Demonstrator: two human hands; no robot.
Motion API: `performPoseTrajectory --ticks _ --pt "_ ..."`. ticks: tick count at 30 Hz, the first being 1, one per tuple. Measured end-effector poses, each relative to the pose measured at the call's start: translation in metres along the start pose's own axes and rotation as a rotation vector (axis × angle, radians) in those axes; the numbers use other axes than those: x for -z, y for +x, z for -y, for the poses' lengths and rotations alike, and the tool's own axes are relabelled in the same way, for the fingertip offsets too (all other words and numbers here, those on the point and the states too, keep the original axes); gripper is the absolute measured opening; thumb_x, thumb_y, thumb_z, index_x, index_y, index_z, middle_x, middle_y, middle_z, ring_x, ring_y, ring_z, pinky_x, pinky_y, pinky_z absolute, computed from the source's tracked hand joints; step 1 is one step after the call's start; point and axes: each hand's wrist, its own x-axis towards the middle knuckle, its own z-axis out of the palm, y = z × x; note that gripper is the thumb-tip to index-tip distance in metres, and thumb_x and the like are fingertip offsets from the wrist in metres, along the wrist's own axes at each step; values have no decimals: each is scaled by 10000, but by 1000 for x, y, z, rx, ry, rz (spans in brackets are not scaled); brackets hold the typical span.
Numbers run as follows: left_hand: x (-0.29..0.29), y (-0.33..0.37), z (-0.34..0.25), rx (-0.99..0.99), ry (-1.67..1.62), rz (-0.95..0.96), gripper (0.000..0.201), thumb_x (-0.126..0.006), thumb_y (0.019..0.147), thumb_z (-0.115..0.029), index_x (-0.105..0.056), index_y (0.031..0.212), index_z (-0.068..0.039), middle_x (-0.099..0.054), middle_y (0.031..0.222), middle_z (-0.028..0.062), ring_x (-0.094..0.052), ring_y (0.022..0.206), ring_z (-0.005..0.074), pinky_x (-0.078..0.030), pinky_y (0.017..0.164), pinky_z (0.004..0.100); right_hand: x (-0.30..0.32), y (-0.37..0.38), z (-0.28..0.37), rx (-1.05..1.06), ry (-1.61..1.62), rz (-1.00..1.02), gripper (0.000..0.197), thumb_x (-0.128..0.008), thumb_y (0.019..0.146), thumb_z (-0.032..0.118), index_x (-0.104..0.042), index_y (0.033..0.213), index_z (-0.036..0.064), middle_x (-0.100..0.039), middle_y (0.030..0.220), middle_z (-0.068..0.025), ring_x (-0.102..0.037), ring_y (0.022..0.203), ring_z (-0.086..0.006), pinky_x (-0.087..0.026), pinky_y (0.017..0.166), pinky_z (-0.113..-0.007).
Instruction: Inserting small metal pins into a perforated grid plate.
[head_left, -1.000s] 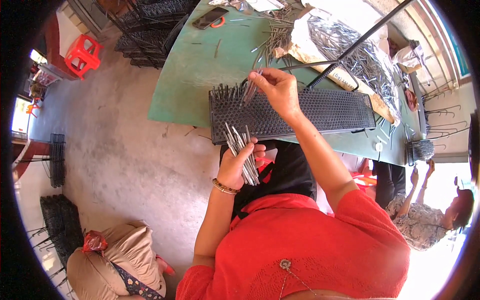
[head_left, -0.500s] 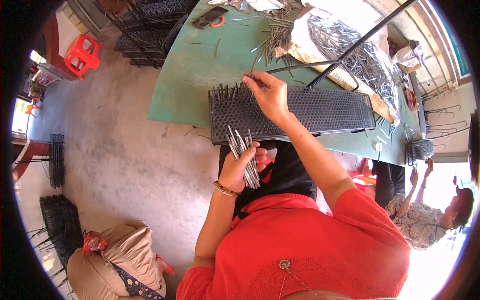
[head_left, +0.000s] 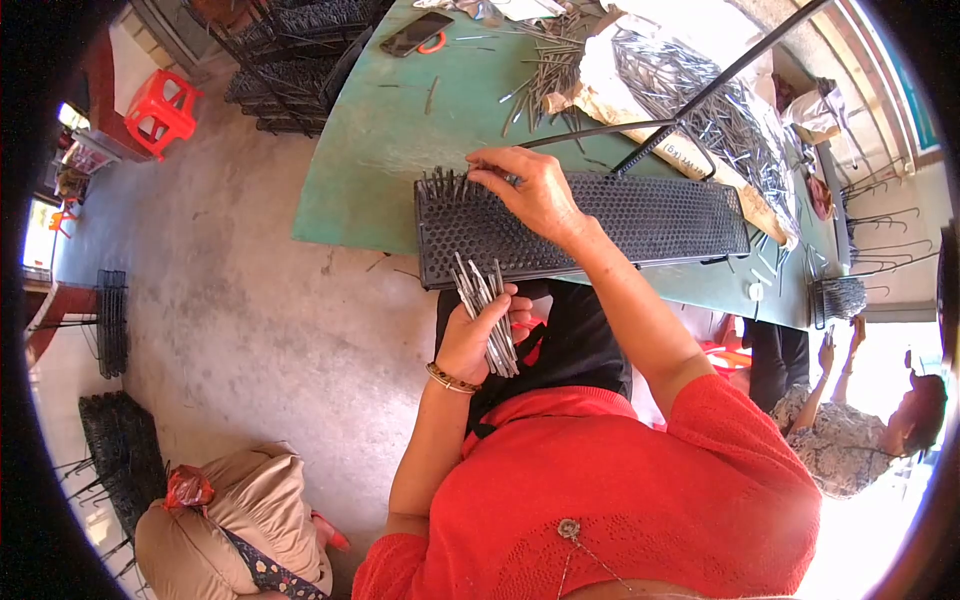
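My left hand [head_left: 478, 338] is closed round a bundle of thin grey metal rods [head_left: 487, 310], just in front of the rack's near edge. A long black perforated rack [head_left: 600, 230] lies along the front of the green table, its top covered with small round holes. Dark rods [head_left: 437, 185] stand upright in holes at its far left corner. Over that corner my right hand [head_left: 530, 195] is pinched at the fingertips, beside the standing rods. Whatever is between those fingers is too small to make out.
On the green table [head_left: 370, 150] lie a phone [head_left: 417, 34], orange-handled scissors [head_left: 433, 43], loose rods [head_left: 555, 70] and an opened paper sack of rods [head_left: 690, 100]. A black metal bar [head_left: 740, 75] slants above the rack. Another person [head_left: 850, 440] works at the right. A red stool [head_left: 163, 112] stands left.
My right hand has shifted left along the rack's far edge, toward the corner with the standing rods. The left hand and its bundle have stayed in place.
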Motion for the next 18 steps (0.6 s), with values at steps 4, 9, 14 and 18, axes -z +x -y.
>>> performPoseTrajectory --ticks 4,9,14,18 --pt "0 0 0 -3 5 1 225 -566 898 -157 -565 1092 -43 -646 935 97 -634 793 160 -556 660 303 2 1 0 52 -14 24 218 -678 801 120 -651 998 30 -674 879 -109 -649 765 -190 -510 646 -290" --pt "1 1 0 -9 10 1 219 -564 900 -158 -565 1089 -47 -645 933 94 -633 788 153 -557 657 297 -4 -3 -3 -101 83 0 218 -680 808 137 -654 993 24 -676 849 -109 -646 744 -177 -506 653 -291" --pt "1 1 0 -5 10 -1 211 -558 904 -156 -563 1086 -49 -644 935 92 -633 787 152 -559 657 296 -6 -2 1 -138 112 -30 222 -686 807 145 -657 989 21 -675 828 -111 -636 720 -164 -501 658 -289" --pt "2 1 0 -4 -5 12 204 -554 906 -152 -563 1083 -50 -644 936 93 -634 785 153 -561 657 299 -7 -2 1 -152 107 -43 213 -683 808 138 -658 983 20 -674 818 -109 -632 713 -162 -499 655 -289"
